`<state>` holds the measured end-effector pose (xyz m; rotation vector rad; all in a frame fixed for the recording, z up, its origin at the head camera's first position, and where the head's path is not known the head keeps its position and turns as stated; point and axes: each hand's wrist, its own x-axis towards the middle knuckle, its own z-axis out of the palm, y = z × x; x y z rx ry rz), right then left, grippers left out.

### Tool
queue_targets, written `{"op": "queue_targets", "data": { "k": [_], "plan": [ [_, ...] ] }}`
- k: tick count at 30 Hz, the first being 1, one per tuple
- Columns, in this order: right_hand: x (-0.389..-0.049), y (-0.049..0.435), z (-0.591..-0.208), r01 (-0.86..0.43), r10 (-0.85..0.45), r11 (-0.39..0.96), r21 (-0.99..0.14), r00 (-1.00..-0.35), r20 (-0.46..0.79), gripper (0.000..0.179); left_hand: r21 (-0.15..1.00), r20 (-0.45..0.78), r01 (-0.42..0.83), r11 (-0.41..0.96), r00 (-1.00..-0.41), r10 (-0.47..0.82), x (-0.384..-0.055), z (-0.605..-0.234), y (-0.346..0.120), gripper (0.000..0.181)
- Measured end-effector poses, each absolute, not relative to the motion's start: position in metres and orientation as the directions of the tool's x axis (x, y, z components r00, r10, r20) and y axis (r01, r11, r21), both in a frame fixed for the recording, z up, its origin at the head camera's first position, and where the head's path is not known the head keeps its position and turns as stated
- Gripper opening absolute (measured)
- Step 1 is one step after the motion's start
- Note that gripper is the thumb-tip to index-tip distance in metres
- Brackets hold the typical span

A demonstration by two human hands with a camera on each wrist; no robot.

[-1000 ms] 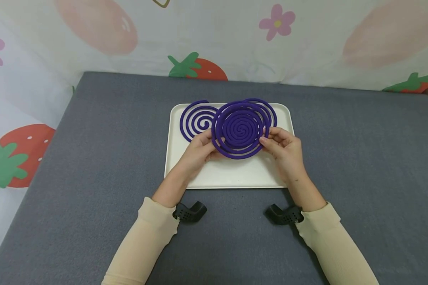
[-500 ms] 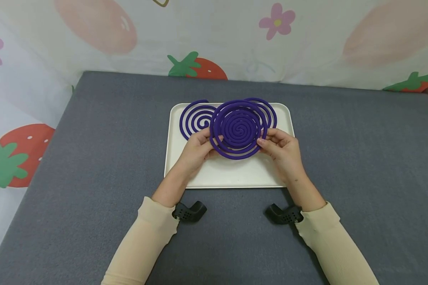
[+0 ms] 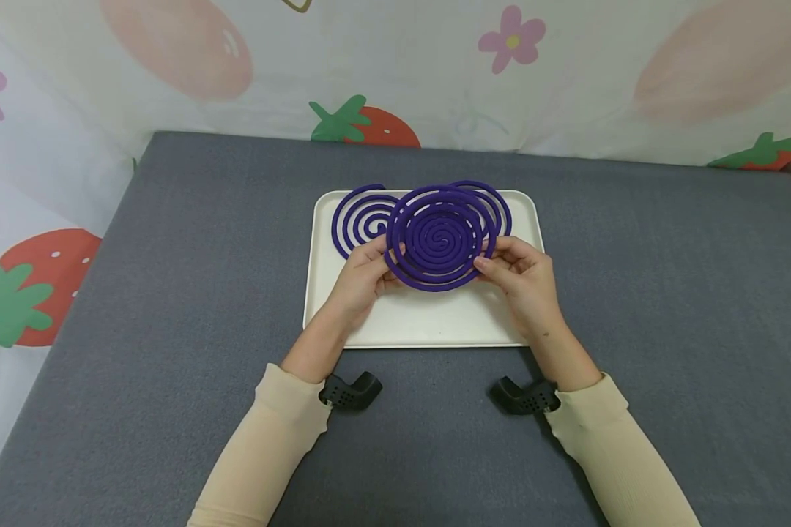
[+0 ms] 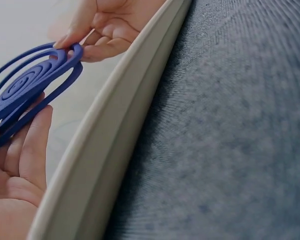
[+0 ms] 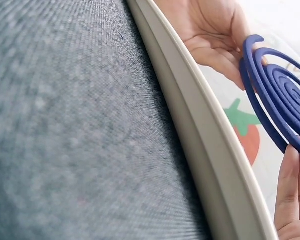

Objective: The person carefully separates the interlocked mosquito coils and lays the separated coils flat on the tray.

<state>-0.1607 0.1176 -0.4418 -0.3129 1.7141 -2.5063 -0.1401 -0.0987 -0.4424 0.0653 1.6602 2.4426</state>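
A purple-blue spiral mosquito coil (image 3: 442,240) is held tilted above a white tray, its turns looking dense, with more than one layer of rings. In the head view my left hand (image 3: 361,277) pinches its left edge, thumb in front and fingers behind. On the opposite edge my right hand (image 3: 526,277) grips with thumb and fingertips. Both wrist views show doubled rings between the hands. Behind it, a looser coil (image 3: 335,228) lies at the tray's back left. Another coil (image 3: 508,212) sits at the back right, mostly covered by the held one.
The white tray (image 3: 435,326) has a low raised rim and lies on a grey cloth-covered table (image 3: 666,307). Beyond the table hangs a printed curtain (image 3: 422,66) with strawberries and flowers. A black wrist device (image 3: 352,393) is strapped at the left cuff, another (image 3: 526,397) at the right.
The held coil has shifted slightly left and its lower edge has risen a little. Both hands keep their hold, and the coils behind stay put.
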Motion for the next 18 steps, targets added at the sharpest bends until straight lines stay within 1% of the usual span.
{"op": "queue_targets", "data": {
  "k": [6,9,13,16,18],
  "plan": [
    [-0.161,0.1177,-0.4425,-0.058,-0.182,-0.38,-0.923,-0.974,0.136,0.041,0.902,-0.083,-0.155,-0.403,-0.978,0.191,-0.1407,-0.444,-0.0998,0.024],
    [-0.1608,0.118,-0.4424,-0.036,-0.176,-0.39,-0.92,-0.978,0.113,0.041,0.897,-0.076,-0.154,-0.413,-0.977,0.198,-0.1406,-0.4436,-0.0992,0.029],
    [-0.1611,0.1182,-0.4421,-0.008,-0.165,-0.395,-0.919,-0.983,0.079,0.04,0.91,-0.07,-0.155,-0.385,-0.972,0.224,-0.1399,-0.4428,-0.0977,0.037],
    [-0.1617,0.119,-0.4426,0.003,-0.173,-0.394,-0.919,-0.982,0.07,0.036,0.921,-0.072,-0.156,-0.356,-0.969,0.237,-0.1393,-0.4425,-0.0962,0.037],
    [-0.1618,0.1199,-0.4435,0.013,-0.195,-0.392,-0.92,-0.978,0.069,0.029,0.925,-0.071,-0.152,-0.348,-0.97,0.234,-0.139,-0.4423,-0.0956,0.034]
  ]
}}
